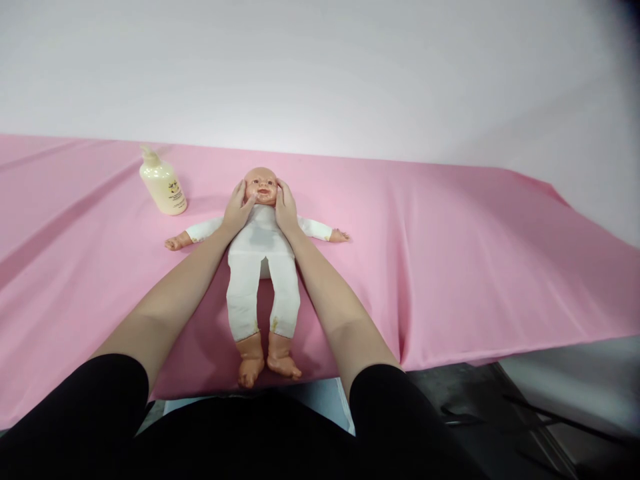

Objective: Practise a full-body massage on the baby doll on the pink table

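A baby doll point(261, 230) with a white cloth body lies on its back, its head away from me and its feet toward me. My left hand point(239, 210) rests along the left side of the doll's head point(262, 181), fingers stretched out and thumb by the cheek near the mouth. Against the opposite side of the head lies my right hand point(285, 208), fingers also straight. Whitish smears show around the doll's mouth and chin. A damp-looking grey patch marks the chest. Both doll arms spread outward beyond my wrists.
A cream pump bottle point(164, 183) stands upright left of the doll's head. The pink tablecloth point(450, 267) covers the table, with folds at the right. Behind it rises a white wall point(320, 73). The doll's feet lie close to the front edge.
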`<move>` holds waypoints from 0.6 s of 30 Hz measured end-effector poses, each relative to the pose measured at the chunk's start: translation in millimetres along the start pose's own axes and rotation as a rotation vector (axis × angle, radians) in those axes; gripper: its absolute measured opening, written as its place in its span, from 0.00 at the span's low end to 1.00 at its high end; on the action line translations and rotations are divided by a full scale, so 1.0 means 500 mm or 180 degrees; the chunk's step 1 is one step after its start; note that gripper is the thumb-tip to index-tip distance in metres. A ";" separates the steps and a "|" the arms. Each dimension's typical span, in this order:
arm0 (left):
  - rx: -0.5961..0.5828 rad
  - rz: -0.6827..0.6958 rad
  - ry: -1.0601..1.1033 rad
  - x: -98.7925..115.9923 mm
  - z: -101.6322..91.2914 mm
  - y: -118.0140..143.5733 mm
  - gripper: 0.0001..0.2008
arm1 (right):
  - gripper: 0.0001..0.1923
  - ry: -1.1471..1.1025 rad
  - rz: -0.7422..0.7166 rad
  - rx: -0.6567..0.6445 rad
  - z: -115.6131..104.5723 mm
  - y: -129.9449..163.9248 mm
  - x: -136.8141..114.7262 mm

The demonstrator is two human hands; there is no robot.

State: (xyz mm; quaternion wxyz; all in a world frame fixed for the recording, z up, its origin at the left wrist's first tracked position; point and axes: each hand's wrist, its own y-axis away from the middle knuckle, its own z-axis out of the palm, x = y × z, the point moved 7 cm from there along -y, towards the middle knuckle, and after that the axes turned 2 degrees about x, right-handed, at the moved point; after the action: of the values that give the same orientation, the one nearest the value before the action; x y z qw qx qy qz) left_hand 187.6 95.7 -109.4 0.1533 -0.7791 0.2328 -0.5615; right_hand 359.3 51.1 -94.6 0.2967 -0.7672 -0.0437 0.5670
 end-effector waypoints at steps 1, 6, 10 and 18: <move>-0.0016 0.0009 -0.0032 0.003 0.000 0.000 0.44 | 0.45 0.0002 -0.0013 -0.0071 0.003 0.001 -0.002; -0.0043 -0.0035 -0.0217 0.012 0.000 0.001 0.46 | 0.49 0.0079 -0.0116 -0.0257 0.011 0.006 -0.010; -0.0005 -0.0046 -0.0206 0.008 -0.001 -0.001 0.40 | 0.46 0.0115 -0.0148 -0.0224 0.014 0.002 -0.006; -0.0017 -0.0059 -0.0162 0.006 -0.001 -0.002 0.41 | 0.49 0.0053 -0.0171 -0.0255 0.014 -0.004 0.003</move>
State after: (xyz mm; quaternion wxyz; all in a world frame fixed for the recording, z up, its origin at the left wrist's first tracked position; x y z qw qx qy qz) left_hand 188.1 95.1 -106.4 0.1519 -0.7956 0.2231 -0.5423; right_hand 354.0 56.3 -96.1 0.2811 -0.7817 -0.0845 0.5502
